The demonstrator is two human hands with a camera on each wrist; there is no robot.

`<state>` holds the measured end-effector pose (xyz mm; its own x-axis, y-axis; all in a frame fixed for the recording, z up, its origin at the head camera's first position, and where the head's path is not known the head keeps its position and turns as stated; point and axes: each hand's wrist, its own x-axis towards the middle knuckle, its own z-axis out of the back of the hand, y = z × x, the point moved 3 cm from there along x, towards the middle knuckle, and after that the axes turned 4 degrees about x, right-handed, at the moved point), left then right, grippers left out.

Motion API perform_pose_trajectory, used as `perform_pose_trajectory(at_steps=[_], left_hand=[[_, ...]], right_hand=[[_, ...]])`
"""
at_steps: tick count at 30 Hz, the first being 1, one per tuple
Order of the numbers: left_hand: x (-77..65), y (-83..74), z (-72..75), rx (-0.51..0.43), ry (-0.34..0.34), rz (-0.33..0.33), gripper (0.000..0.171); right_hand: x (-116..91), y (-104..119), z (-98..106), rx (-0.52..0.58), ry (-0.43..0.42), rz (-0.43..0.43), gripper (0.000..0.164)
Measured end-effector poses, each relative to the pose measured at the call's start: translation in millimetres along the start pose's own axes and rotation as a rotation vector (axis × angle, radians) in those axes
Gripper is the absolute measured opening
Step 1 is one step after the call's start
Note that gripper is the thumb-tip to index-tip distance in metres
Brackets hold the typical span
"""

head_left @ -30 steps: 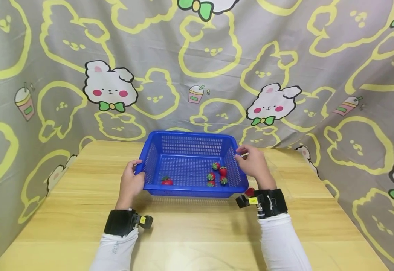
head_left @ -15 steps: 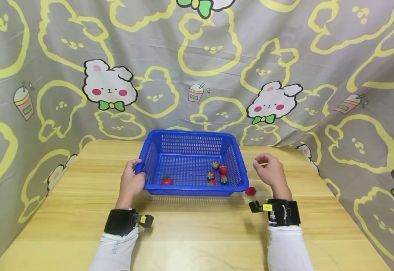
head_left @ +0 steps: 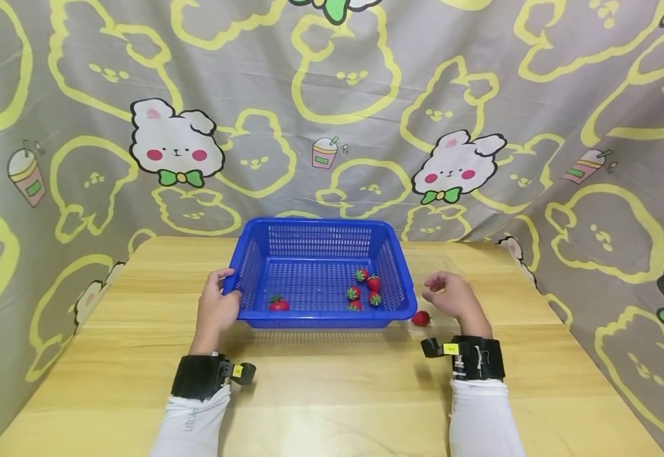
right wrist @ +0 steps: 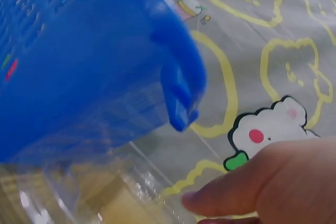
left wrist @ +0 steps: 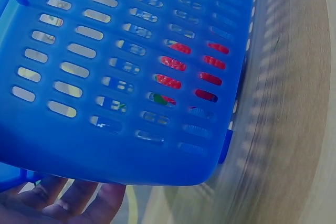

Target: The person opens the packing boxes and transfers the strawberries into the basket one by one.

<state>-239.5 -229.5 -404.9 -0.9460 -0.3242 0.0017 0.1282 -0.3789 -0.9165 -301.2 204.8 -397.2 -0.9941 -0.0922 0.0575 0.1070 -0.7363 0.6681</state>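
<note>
A blue plastic basket (head_left: 320, 315) with slotted walls is in the middle of the head view. One strawberry (head_left: 278, 304) lies near its front left inside; several more strawberries (head_left: 373, 283) cluster at the right. My left hand (head_left: 218, 310) grips the basket's left rim, its fingers (left wrist: 105, 203) showing beneath that rim in the left wrist view. Apart from the basket, on its right, my right hand (head_left: 453, 297) holds nothing, fingers loosely bent. Just below that hand, by the basket's front right corner, is another strawberry (head_left: 421, 318).
Clear plastic (right wrist: 131, 182), perhaps a transparent container, shows under and beside the basket's right side; its full outline is hard to make out. The wooden table (head_left: 320, 393) ends at a grey curtain (head_left: 275, 82) printed with cartoon rabbits, behind and along both sides.
My right hand has let go of the basket's right rim, moved right, then lowered slightly towards the outside strawberry, which was partly covered before. My left hand keeps its grip. The head view has shifted slightly.
</note>
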Motion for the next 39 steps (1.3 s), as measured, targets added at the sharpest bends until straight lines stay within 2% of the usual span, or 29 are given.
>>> perform_pose_trajectory(at_steps=[8, 14, 21, 30, 39], left_hand=[[-0.3, 0.5, 1.3, -0.007, -0.009, 0.009, 0.047], [-1.3, -0.5, 0.5, -0.014, -0.014, 0.014, 0.046], [0.4, -0.2, -3.5, -0.034, -0.006, 0.006, 0.046], [0.8, 1.5, -1.7, -0.01, -0.015, 0.006, 0.046], [-0.7, 1.3, 0.8, -0.029, -0.023, 0.005, 0.046]], right_hand=[[1.2, -11.4, -13.8, -0.024, 0.203, -0.071, 0.026], [0.9, -16.1, -22.2, -0.017, 0.289, -0.13, 0.024], [1.8, -20.9, -25.2, -0.009, 0.284, -0.106, 0.015], [2.4, -22.7, -26.6, 0.036, 0.263, -0.113, 0.014], [2.2, -18.0, -26.9, 0.082, 0.248, -0.127, 0.02]])
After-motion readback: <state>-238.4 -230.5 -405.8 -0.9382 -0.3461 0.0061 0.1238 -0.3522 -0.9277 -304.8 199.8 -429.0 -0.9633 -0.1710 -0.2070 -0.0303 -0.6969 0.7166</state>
